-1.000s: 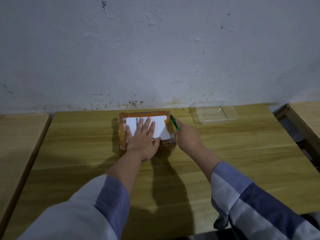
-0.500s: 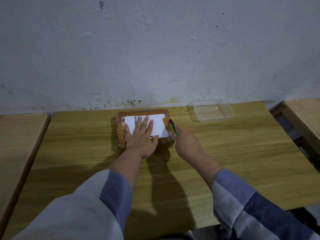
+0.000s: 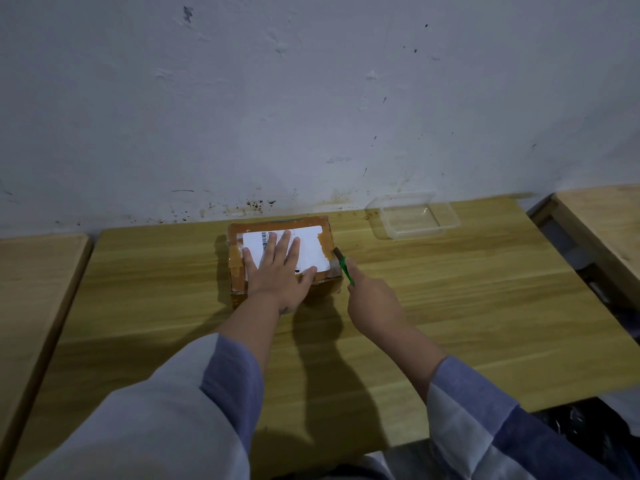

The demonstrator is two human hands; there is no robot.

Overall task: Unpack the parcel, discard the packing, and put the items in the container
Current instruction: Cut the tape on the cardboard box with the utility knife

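The taped cardboard parcel [image 3: 281, 258] sits on the wooden table [image 3: 450, 306], toward the back, close to the wall, its white shipping label [image 3: 311, 249] facing up. The left hand [image 3: 277, 271] lies flat on top of it, fingers straight and spread across the label, pressing down, forearm reaching in from below. The right hand [image 3: 375, 303] grips a green-handled cutter [image 3: 344, 266], its tip at the parcel's right edge. A clear plastic container [image 3: 414, 216] stands well apart to the right, near the wall.
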